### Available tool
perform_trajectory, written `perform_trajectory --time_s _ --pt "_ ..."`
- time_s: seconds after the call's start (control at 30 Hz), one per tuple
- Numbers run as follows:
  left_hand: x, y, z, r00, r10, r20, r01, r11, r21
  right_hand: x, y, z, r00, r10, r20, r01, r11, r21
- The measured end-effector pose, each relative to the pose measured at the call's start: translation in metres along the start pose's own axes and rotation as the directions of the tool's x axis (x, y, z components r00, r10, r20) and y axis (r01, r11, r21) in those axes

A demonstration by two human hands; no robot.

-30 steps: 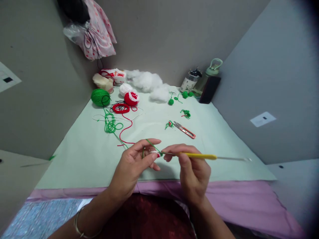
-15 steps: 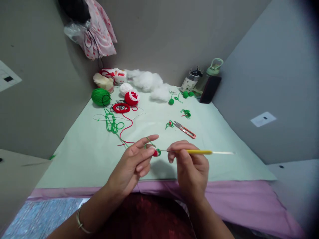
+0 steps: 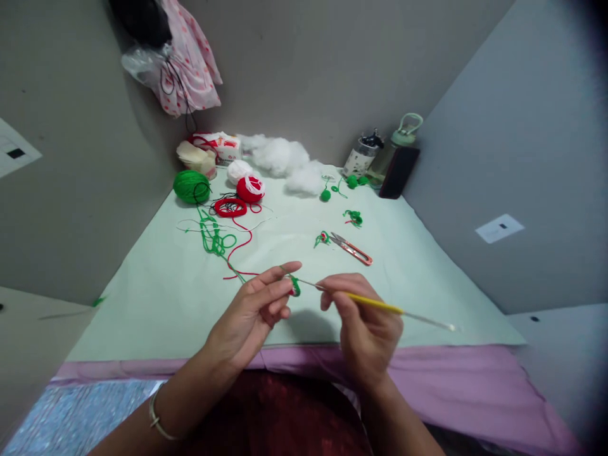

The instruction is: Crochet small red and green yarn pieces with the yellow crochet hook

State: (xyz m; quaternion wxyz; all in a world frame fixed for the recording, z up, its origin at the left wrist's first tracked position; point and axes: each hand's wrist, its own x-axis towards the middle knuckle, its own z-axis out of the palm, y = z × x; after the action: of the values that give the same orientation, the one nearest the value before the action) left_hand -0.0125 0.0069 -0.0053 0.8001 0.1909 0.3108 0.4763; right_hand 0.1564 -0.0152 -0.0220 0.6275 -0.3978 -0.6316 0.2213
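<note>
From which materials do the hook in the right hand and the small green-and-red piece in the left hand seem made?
The hook: its silvery shaft gleams, so probably metal; its smooth yellow handle may be plastic. The small piece: probably soft matt yarn, its green matching the green yarn ball; fibre unclear.

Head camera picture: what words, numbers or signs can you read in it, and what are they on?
No word or number is clear enough to quote.
White packet: red marks, too small and blurred to read.
Pen pot: dark marks, too blurred to tell letters from pattern.
Left wall plate: faint lines and a dark patch, no readable letters.
</note>
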Motion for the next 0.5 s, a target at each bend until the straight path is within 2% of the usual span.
perform_trajectory --time_s 0.07,0.1,0.17,0.27,0.4,0.5 --pt "-0.001 -0.001 0.0 0.998 0.065 -0.001 -0.065 0.997 0.033 0.004 0.0 0.001 0.989 0.148 -0.003 -0.145 0.972 0.184" --pt "-0.002 -0.002 0.001 0.995 0.101 0.01 -0.101 0.993 0.062 0.006 0.0 0.002 0.985 0.171 0.019 -0.171 0.956 0.237" --pt "-0.004 -0.005 0.004 0.987 0.153 0.044 -0.158 0.98 0.123 0.007 0.001 0.005 0.984 0.166 0.064 -0.177 0.95 0.258" --pt "-0.007 -0.007 0.007 0.983 0.171 0.072 -0.181 0.968 0.172 0.007 0.001 0.007 0.977 0.202 0.071 -0.214 0.94 0.265" --pt "-0.006 -0.005 0.006 0.984 0.167 0.068 -0.177 0.966 0.189 0.01 0.001 0.006 0.936 0.339 0.091 -0.344 0.837 0.425" --pt "-0.006 -0.004 0.005 0.983 0.175 0.054 -0.183 0.962 0.204 0.012 -0.001 0.005 0.925 0.364 0.11 -0.372 0.804 0.464"
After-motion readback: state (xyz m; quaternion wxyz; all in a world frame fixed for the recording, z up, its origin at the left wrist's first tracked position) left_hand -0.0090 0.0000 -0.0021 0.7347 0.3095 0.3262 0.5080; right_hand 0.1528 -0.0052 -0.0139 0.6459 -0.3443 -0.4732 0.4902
